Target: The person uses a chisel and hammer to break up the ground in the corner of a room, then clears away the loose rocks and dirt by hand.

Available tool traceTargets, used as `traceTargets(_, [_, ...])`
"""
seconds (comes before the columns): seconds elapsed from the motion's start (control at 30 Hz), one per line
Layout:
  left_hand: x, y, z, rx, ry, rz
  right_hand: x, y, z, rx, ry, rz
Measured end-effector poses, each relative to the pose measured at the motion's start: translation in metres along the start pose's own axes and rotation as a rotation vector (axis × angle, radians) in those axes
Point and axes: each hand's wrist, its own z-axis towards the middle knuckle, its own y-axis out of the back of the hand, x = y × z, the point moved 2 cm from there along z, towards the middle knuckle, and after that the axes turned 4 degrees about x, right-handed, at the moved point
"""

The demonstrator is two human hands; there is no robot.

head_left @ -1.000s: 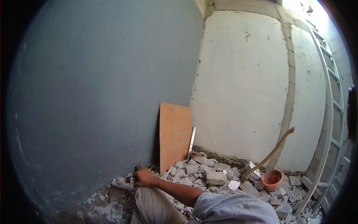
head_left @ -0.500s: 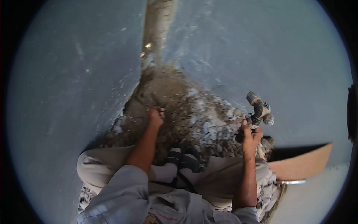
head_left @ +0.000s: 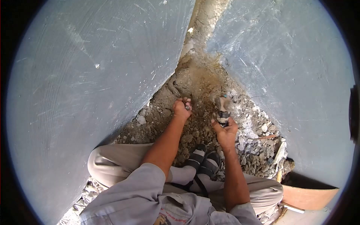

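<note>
While the left fingers clasp a round-ended rod, the right fingers grip a blurred hammer.

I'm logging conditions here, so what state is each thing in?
Left hand: closed around a tool
Tool in it: mostly hidden, round end showing
Right hand: closed on a handle
Hammer: held, head blurred
Sandals: worn
Rubble: broken, loose
Grey wall: scratched
Brown board: on edge, dark gap behind

Scuffed grey walls, rubble-strewn floor
</note>
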Motion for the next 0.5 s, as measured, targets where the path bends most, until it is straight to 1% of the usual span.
traceTargets(0.03, [-0.003,-0.003,0.000,0.019,0.010,-0.015,-0.003,-0.004,0.002,0.032,-0.011,-0.048])
traceTargets(0.07, [-0.006,-0.005,0.000,0.038,0.019,-0.030,-0.007,-0.009,0.004,0.053,-0.059,0.063])
traceTargets(0.1, [-0.007,-0.009,0.001,0.005,0.008,-0.058,-0.007,-0.011,0.006,0.062,-0.034,0.020])
traceTargets(0.17, [-0.007,-0.028,-0.012,-0.062,-0.017,-0.123,0.013,-0.014,0.010,0.086,0.020,-0.067])
traceTargets(0.2, [-0.006,-0.033,-0.017,-0.067,-0.032,-0.154,0.021,-0.014,0.015,0.083,0.048,-0.099])
traceTargets(0.3, [-0.006,-0.046,-0.012,-0.047,0.007,-0.338,0.058,-0.008,0.025,0.060,0.102,-0.083])
traceTargets(0.33, [-0.007,-0.039,0.002,0.077,0.005,-0.335,0.069,-0.008,0.025,0.009,0.103,-0.031])
traceTargets(0.37, [-0.010,-0.046,-0.003,0.105,0.010,-0.382,0.079,-0.007,0.024,-0.040,0.100,0.021])
traceTargets(0.4, [-0.011,-0.052,-0.008,0.131,0.018,-0.427,0.087,-0.007,0.022,-0.109,0.172,0.021])
traceTargets(0.43, [-0.011,-0.055,-0.007,0.156,0.027,-0.469,0.101,-0.015,0.025,-0.213,0.295,0.001])
traceTargets(0.47, [-0.012,-0.056,-0.005,0.180,0.048,-0.518,0.102,-0.024,0.030,-0.241,0.360,0.114])
traceTargets(0.5, [-0.013,-0.057,-0.005,0.214,0.034,-0.478,0.101,-0.032,0.033,-0.268,0.423,0.229])
